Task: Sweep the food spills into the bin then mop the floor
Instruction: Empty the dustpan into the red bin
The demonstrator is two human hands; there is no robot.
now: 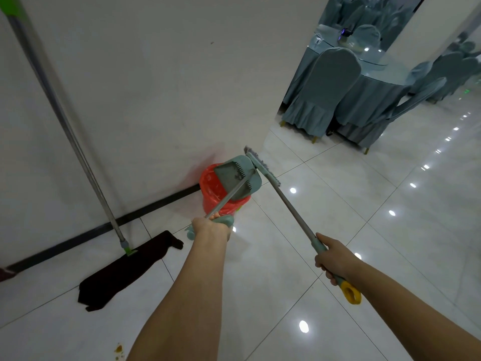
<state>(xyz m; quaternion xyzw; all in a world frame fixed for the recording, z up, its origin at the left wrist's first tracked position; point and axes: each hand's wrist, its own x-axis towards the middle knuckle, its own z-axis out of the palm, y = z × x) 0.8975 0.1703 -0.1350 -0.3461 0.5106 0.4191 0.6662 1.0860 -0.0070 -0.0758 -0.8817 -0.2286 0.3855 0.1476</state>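
While my left hand [211, 226] grips the soft teal handle of the grey-green plastic dustpan [238, 177], I see the pan tipped over the round red plastic bin [221, 196] by the white wall. My right hand [334, 257] is curled tight around the thin metal pole of the small broom [263, 166], just above its yellow loop end. Its flat brush head touches the dustpan's top edge. A long mop [114, 267] with a dark flat cloth leans on the wall to the left. A brown food spill [118, 350] sits on the shiny white tiled floor [364, 204] near me.
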